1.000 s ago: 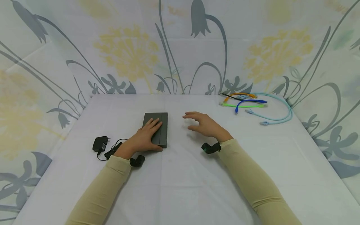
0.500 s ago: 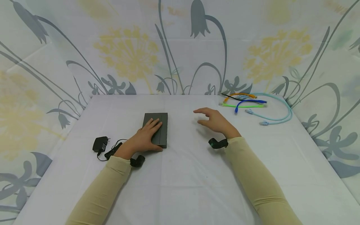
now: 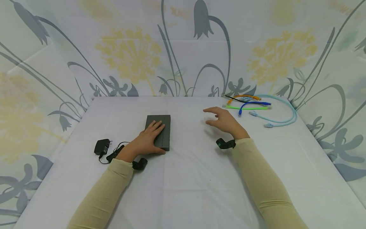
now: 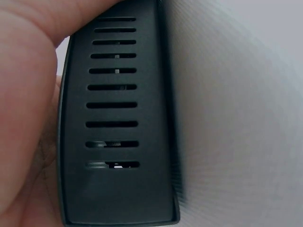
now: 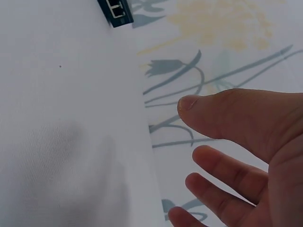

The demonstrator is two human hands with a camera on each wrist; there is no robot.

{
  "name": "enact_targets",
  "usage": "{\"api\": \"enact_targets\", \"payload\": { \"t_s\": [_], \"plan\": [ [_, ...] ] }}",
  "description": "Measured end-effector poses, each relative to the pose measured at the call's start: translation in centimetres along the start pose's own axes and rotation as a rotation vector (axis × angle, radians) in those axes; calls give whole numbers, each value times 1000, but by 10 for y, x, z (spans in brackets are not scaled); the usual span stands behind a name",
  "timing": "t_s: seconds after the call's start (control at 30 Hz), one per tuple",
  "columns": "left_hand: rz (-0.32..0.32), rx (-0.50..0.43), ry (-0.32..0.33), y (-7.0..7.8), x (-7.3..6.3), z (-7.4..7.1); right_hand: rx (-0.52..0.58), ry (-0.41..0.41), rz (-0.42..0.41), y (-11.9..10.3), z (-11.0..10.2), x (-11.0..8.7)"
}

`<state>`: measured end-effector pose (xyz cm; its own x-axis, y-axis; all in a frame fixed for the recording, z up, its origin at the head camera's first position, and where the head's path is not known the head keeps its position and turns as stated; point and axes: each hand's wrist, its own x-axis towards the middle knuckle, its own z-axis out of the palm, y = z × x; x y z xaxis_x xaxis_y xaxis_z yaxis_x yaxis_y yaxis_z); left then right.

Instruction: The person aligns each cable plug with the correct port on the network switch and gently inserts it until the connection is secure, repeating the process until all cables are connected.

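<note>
The dark box lies on the white cloth directly under the left hand's fingers, its ports on the side away from that palm. It could slide or twist if the left hand pressed unevenly, since the loose cloth beneath might ruck and travel with it. The cord of the power adapter, outward of the left thumb and beside the wrist, could snag on the sleeve and drag the adapter along. Beyond the right fingertips, the blue cable and its neighbours overlap, so a tug on one might pull others.

The left fingers are spread and nearly straight across the box's top, the thumb laid along its near end; whether they press or merely rest is hard to judge with the wrist view so close. The right hand holds nothing: fingers loosely bent, a wide gap between thumb and index, touching neither box nor cables.
</note>
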<state>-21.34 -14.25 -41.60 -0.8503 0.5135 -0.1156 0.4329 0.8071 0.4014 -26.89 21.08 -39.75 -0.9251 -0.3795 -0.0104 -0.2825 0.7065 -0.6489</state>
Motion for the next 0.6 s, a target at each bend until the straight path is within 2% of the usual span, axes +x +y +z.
{"api": "enact_targets", "payload": {
  "t_s": [0.37, 0.6],
  "plan": [
    [0, 1, -2, 0, 0, -1, -10, 53, 39, 13, -11, -2],
    [-1, 9, -1, 0, 0, -2, -20, 51, 117, 22, -17, -5]
  ]
}}
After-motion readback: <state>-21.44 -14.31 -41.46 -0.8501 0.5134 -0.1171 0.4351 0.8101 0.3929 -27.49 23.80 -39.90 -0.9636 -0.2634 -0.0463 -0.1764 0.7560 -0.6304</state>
